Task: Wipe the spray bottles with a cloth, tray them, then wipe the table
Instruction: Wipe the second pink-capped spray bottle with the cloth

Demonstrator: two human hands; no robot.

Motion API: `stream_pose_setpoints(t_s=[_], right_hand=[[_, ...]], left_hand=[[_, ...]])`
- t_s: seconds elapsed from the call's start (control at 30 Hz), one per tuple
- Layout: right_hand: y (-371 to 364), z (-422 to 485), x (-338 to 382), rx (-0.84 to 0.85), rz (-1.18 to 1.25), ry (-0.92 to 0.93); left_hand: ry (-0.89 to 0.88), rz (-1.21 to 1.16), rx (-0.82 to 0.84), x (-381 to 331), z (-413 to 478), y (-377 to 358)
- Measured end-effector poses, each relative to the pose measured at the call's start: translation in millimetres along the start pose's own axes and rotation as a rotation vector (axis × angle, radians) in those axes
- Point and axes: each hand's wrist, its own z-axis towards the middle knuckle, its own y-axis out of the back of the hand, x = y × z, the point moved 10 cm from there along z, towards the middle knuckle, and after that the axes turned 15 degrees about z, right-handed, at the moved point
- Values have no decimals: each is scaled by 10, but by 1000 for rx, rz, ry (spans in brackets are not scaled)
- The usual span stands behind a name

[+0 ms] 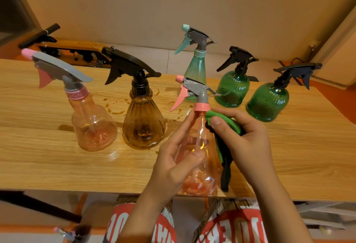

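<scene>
Holding a clear pink bottle (200, 133) above the near edge of the desk (38, 156), the left grip (173, 158) curls fingers and thumb round its body. I cannot tell whether the base touches the wood. The right grip (248, 140) pinches a green cloth (227, 121) and presses it on the bottle's shoulder, just under the pink collar. A dark end of the cloth hangs down the bottle's right side.

Five more bottles stand upright farther back. At the left is a second pink bottle (92, 127), with an amber bottle (143, 125) just beside it. A teal bottle (194, 69) stands at the far edge, its lower part hidden behind the held bottle's grey spray head. To the right are a green bottle (232, 88) and another green bottle (268, 102), the latter near the right grip's knuckles.

Brown drops and smears (115, 107) lie on the wood between the amber bottle and the held bottle's trigger. Behind the far left edge sits a wooden frame (77, 50) with black fittings and a black handle.
</scene>
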Motion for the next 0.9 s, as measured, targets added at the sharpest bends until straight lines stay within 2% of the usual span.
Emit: stream_pose_setpoints(t_s=[0.1, 0.2, 0.5, 0.63, 0.73, 0.9], right_hand=[[-102, -33, 4, 54, -59, 35], [-149, -124, -29, 127, -23, -9], [107, -157, -236, -181, 114, -147], [196, -160, -249, -269, 176, -151], [194, -188, -263, -325, 224, -143], [152, -149, -245, -321, 240, -122]], left_hand=[[-25, -21, -26, -27, 0, 55], [-12, -57, -36, -9, 8, 88], [45, -232, 106, 2, -2, -29], [35, -207, 87, -35, 5, -17], [34, -206, 39, -47, 27, 11], [46, -160, 24, 14, 37, -8]])
